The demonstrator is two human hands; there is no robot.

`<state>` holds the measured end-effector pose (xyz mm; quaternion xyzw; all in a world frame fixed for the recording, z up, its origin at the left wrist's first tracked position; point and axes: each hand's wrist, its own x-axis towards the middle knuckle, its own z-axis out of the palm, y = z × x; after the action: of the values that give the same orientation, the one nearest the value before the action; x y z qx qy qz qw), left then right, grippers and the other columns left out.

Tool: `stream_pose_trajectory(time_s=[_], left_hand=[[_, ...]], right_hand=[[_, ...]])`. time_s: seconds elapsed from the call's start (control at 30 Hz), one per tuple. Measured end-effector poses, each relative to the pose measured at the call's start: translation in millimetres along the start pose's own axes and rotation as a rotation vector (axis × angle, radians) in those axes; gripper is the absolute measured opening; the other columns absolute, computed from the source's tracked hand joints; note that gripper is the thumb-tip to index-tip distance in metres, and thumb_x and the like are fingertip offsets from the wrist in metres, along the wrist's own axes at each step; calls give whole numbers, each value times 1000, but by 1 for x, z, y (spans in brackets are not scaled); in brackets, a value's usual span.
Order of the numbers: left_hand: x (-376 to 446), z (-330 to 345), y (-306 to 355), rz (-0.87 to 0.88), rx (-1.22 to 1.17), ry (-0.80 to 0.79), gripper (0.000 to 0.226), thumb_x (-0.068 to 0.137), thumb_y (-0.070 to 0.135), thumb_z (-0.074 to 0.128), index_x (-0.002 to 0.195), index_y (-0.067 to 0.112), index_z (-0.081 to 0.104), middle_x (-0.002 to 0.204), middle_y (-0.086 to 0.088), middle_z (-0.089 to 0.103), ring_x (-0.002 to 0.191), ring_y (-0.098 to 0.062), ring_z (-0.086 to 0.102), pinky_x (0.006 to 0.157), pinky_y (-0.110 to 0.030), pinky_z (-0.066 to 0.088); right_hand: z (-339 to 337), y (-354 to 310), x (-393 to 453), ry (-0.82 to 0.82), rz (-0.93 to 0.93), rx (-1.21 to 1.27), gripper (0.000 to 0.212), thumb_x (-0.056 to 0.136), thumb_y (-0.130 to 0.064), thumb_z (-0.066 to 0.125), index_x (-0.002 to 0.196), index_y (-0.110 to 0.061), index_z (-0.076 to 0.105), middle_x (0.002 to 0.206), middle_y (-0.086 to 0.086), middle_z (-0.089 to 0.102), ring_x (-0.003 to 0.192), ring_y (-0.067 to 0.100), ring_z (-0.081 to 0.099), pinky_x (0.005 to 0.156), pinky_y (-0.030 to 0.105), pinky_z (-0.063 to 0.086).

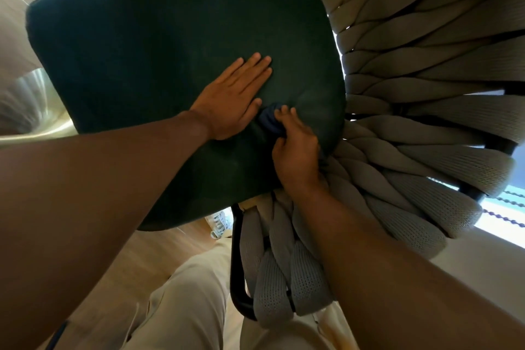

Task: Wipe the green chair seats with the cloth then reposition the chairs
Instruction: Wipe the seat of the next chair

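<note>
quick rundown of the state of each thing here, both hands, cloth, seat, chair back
left hand: open, flat, pressing on the seat
right hand: fingers curled round the cloth
cloth: bunched up, dark blue, against the seat near its back edge
green seat: cushion dented a little under the hands
chair back: grey woven straps, wrapped on a black frame

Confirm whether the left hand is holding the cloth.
No: the left hand lies flat on the green seat; the right hand grips the cloth.

Home or café seating area, wooden floor [159, 253], woven-strap chair back [426, 65], green cushion [170, 37]
</note>
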<state>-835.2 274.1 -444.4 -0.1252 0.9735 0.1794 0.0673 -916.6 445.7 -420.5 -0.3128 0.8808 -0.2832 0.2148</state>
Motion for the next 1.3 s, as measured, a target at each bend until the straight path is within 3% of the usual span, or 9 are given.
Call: stream_pose_trajectory(time_s=[0.23,0.33,0.43,0.63,0.77,0.87,1.0,1.1,1.3], left_hand=[[-35,-11,3,-191,-101,92,61,107,33,27,160,2,22,169,-13,16,157,-27,10,128,-43,9],[-72,-11,9,-388,-207,188,60,107,31,33,159,2,24,168,-13,18,157,-27,10,128,-43,10],[-114,-5,17,-612,-244,247,61,106,29,35,160,2,21,169,-13,14,157,-27,7,128,-44,9],[-188,11,45,-903,-225,302,64,106,31,37,160,1,19,169,-16,12,157,-29,6,128,-44,7],[-211,32,69,-1054,-231,346,66,105,32,38,160,1,16,169,-17,8,157,-29,3,128,-45,5],[-221,46,78,-1149,-269,403,67,106,32,39,160,1,15,169,-16,6,157,-30,4,128,-47,9],[-230,65,79,-1172,-285,464,67,107,31,41,160,0,15,169,-18,8,157,-30,7,126,-51,15],[-231,77,72,-1146,-269,533,66,106,30,43,159,-2,19,168,-20,13,157,-32,11,125,-52,19],[-232,88,69,-1128,-228,632,65,104,27,48,157,-4,26,165,-22,21,155,-34,18,123,-51,22]], right_hand=[[-26,-24,-1,-357,-11,-37,43,77,8,57,110,-11,77,111,8,76,106,26,70,99,33,52],[-36,-39,-1,-760,231,342,52,83,19,50,121,-15,63,115,5,71,108,13,67,93,28,56],[-32,-53,-3,-876,486,619,56,84,20,40,124,-14,58,111,7,72,98,17,69,79,28,55],[-17,-89,11,-1258,930,830,37,75,-13,51,111,-7,56,107,19,49,85,29,53,89,42,45],[-5,-121,24,-1348,716,738,26,88,-13,48,112,-11,58,90,13,59,75,23,58,76,39,50],[23,-150,31,-1166,274,526,33,85,-3,51,117,-6,60,84,3,65,69,14,63,62,30,51],[63,-170,33,-908,-397,211,59,87,-12,56,146,-16,50,135,-4,60,121,4,56,103,19,45],[102,-163,33,-865,-813,-141,74,91,-26,53,159,-13,26,165,10,25,154,27,16,125,35,15],[144,-142,-1,-498,-966,-298,67,90,-13,38,156,-3,32,163,19,27,153,35,21,124,47,19]])
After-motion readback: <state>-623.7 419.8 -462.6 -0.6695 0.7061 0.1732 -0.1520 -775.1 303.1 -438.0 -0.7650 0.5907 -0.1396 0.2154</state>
